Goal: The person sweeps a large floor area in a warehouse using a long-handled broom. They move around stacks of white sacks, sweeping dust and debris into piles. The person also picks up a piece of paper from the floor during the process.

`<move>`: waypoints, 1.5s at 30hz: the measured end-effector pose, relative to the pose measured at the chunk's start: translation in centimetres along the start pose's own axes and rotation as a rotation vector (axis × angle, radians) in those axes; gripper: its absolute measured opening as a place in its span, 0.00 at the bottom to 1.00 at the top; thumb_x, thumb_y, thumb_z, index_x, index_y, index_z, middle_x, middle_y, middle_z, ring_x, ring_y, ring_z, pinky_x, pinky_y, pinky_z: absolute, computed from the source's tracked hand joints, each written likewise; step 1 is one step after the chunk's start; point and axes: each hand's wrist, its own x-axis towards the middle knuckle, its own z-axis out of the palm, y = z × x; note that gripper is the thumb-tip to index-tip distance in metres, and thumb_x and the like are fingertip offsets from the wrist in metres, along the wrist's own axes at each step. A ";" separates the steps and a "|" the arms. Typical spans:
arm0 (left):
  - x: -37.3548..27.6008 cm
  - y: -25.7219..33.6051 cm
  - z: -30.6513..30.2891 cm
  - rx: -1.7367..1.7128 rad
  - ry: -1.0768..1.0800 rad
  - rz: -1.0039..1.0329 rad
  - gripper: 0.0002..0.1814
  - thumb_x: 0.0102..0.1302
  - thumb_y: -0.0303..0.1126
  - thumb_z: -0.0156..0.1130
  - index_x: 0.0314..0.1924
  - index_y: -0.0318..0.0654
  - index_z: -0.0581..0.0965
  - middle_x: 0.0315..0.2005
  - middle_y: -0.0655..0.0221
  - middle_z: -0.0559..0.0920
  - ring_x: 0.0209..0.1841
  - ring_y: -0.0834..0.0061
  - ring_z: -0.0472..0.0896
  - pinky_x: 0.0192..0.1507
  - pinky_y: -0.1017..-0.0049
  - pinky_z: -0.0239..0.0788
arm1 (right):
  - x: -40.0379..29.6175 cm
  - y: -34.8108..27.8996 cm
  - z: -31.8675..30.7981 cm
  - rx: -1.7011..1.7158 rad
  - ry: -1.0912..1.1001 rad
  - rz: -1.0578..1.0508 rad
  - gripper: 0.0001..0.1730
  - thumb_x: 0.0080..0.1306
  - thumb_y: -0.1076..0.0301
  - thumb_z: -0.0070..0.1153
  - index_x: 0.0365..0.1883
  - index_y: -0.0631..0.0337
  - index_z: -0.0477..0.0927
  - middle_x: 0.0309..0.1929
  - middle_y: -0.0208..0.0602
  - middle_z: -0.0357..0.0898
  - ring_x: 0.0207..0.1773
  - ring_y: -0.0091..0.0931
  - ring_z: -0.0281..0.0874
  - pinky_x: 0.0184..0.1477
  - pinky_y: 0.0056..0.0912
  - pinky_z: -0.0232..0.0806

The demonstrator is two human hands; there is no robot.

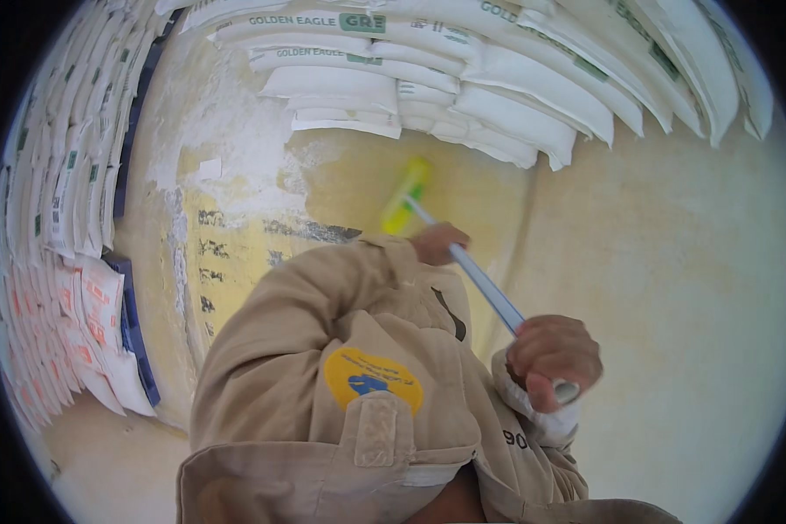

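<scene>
A push broom with a blurred yellow-green head (407, 196) is on the floor in front of me, close to the foot of the stacked sacks. Its pale blue pole (488, 288) slants down towards my right side. My left hand (440, 243) grips the pole lower down, nearer the broom head. Around the top end, just below the hollow white tip (566, 392), my right hand (553, 357) is closed. The broom's bristles are too blurred to tell apart.
White printed sacks (340, 78) are piled ahead, some jutting out over the floor. More sacks (72, 190) stand on blue pallets (134, 131) at left, with orange-printed sacks (98, 308) nearer. White residue (229, 131) and worn yellow paint (236, 223) mark the floor; a pale scrap (210, 168) lies there.
</scene>
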 end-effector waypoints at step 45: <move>-2.9 -2.8 -24.9 0.552 0.696 -0.352 0.08 0.54 0.34 0.63 0.34 0.46 0.76 0.23 0.59 0.78 0.30 0.50 0.78 0.34 0.57 0.69 | 15.7 19.4 0.8 0.076 -0.457 -0.156 0.04 0.62 0.77 0.55 0.35 0.60 0.77 0.37 0.40 0.83 0.48 0.37 0.83 0.58 0.50 0.66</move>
